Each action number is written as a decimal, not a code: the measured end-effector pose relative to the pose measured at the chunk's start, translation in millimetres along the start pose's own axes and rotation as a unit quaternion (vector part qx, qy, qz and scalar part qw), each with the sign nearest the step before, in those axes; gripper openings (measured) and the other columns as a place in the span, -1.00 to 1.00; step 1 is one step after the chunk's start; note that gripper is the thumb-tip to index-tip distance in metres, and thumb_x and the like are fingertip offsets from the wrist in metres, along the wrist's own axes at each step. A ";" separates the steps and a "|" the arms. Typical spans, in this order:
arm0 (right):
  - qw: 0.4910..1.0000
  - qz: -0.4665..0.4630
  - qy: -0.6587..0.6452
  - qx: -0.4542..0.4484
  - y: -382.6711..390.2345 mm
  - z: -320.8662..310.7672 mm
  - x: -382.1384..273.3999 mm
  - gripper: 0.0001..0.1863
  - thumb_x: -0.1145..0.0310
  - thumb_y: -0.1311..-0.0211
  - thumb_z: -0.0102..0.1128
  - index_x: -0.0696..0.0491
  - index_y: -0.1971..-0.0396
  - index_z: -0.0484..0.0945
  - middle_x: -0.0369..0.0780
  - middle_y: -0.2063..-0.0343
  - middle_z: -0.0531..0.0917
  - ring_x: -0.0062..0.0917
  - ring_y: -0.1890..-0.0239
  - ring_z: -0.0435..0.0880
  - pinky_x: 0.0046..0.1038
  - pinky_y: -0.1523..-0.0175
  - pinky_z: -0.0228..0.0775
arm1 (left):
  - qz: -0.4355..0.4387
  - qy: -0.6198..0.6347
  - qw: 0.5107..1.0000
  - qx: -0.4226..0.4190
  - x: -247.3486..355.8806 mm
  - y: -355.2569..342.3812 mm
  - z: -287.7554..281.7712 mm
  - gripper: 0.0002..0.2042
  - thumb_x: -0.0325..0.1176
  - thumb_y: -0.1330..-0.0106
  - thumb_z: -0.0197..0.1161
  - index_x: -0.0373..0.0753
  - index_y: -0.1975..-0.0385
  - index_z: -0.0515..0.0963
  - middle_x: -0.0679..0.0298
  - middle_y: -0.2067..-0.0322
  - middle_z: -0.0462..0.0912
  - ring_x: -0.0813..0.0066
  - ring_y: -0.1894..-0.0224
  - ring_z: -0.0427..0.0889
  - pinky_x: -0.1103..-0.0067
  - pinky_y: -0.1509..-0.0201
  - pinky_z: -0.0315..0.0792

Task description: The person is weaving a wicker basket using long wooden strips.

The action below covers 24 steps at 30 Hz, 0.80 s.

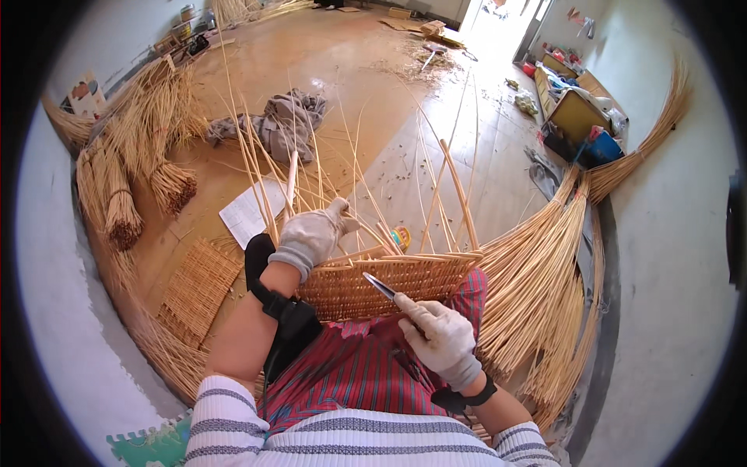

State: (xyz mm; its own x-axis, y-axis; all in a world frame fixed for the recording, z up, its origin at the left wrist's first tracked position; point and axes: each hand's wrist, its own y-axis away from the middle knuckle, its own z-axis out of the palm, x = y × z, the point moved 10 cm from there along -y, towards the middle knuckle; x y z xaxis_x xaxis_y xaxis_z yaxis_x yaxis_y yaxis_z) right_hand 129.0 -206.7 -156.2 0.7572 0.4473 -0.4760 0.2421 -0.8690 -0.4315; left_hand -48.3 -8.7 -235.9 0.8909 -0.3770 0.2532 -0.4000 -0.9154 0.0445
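Knife clamped in my gloved right hand, blade before the near wall of the basket at my lap, I curl my left hand by its left edge, grip unclear, upright canes fronting wide floor, bundles crowding the right.

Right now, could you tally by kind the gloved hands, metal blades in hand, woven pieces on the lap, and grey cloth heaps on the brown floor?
White-gloved hands: 2
Slender pointed metal blade: 1
Part-woven tan wicker piece: 1
Crumpled grey cloth heap: 1
Total: 5
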 end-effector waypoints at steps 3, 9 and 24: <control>0.998 -0.016 0.061 -0.001 -9.2 3.5 -4.3 -0.54 0.38 -0.22 0.30 -0.07 -0.16 0.64 -0.25 0.41 0.67 -0.34 0.45 0.69 -0.34 0.36 0.56 | -0.014 0.019 1.000 0.012 -4.4 0.4 1.5 -0.58 -0.06 -0.46 0.11 -0.03 -0.23 0.32 -0.06 0.35 0.73 -0.03 0.21 0.75 0.15 0.16 0.53; 0.987 -0.091 0.132 0.027 -21.1 20.3 -9.1 -0.54 0.37 -0.18 0.26 -0.09 -0.13 0.64 -0.31 0.56 0.49 -0.42 0.57 0.58 -0.34 0.47 0.48 | -0.016 0.036 0.999 0.035 0.9 8.0 -7.2 -0.60 -0.08 -0.47 0.12 -0.01 -0.23 0.31 -0.10 0.34 0.72 -0.09 0.23 0.73 0.14 0.22 0.53; 0.996 -0.041 -0.079 -0.004 -52.8 50.4 28.3 -0.68 0.36 -0.41 0.25 0.03 -0.11 0.68 -0.35 0.44 0.71 -0.71 0.45 0.64 -0.54 0.38 0.47 | -0.055 0.079 0.995 0.038 -11.5 6.2 -10.6 -0.63 -0.15 -0.43 0.18 0.07 -0.17 0.32 -0.11 0.45 0.67 -0.11 0.32 0.71 0.08 0.28 0.48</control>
State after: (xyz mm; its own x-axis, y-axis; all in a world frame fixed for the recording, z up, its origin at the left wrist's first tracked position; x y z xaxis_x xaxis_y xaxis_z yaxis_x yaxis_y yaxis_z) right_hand 107.1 -137.4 -185.5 0.6292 0.5445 -0.5546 0.3049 -0.8293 -0.4683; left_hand -63.3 -8.5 -228.3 0.8806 -0.2532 0.4006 -0.2796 -0.9601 0.0077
